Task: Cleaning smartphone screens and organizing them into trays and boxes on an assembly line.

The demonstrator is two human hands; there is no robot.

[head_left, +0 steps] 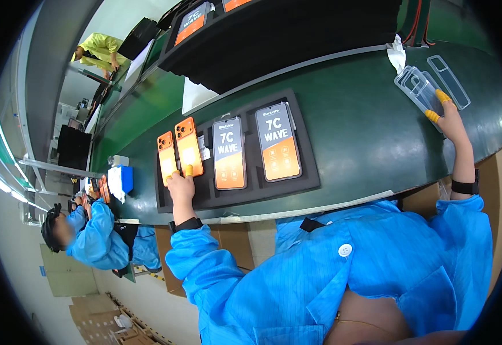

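Note:
My left hand [181, 191], with yellow finger covers, grips the lower end of an orange phone [189, 150] with a raised camera block. A second orange phone [165, 148] lies close beside it, also touching my fingers. Both are over the left part of a black foam tray [310, 180]. To their right, two phones with grey-and-orange printed front films, a middle one [229, 153] and a right one [278, 144], sit in the tray. At the far right my right hand [451, 119] pinches a clear phone case [415, 86] from a small overlapping pile.
Another clear case [449, 81] lies beyond the pile on the green table [354, 121], near a crumpled white tissue [396, 56]. Stacked black trays [285, 40] stand behind. A blue box [125, 179] is at left, near a co-worker in blue [98, 236]. Another person in yellow [98, 49] works farther back.

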